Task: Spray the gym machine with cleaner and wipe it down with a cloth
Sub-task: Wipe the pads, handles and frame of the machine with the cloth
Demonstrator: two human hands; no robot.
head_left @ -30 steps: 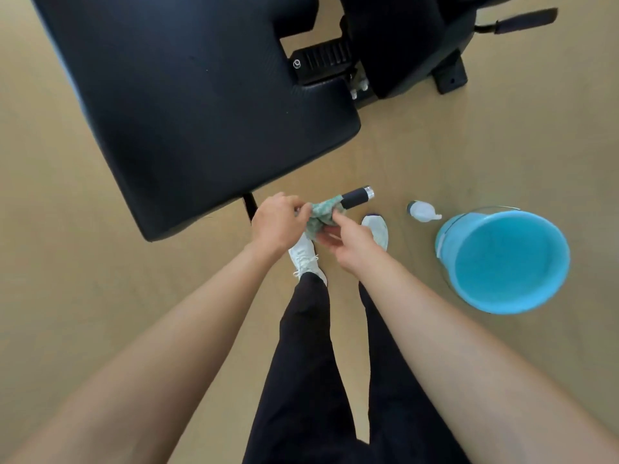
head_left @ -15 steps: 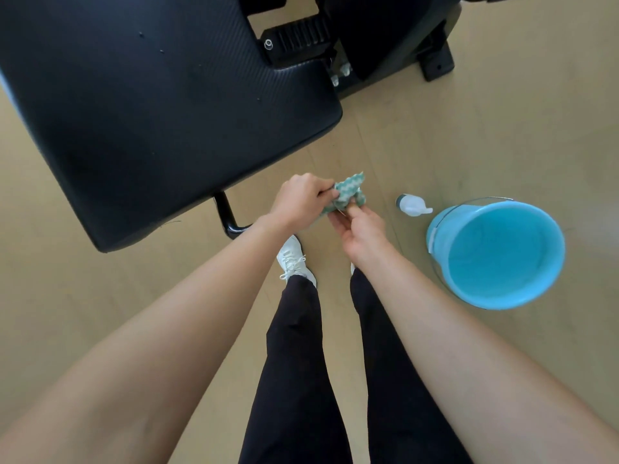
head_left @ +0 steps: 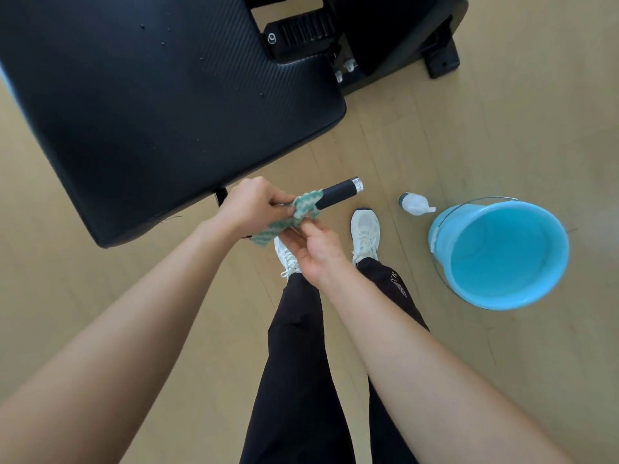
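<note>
Green-and-white cloth is wrapping the machine's black handle beside the padded seat. The left hand is gripping the cloth there, while the right hand is pinching its hanging end. On the floor, the spray bottle is lying beside the blue bucket.

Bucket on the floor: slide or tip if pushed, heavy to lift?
The bucket likely slides rather than tips if pushed low: the floor looks smooth. Probably stiff, light plastic, given the thin wire handle. Whether it holds water I cannot tell, so lifting weight is uncertain.
</note>
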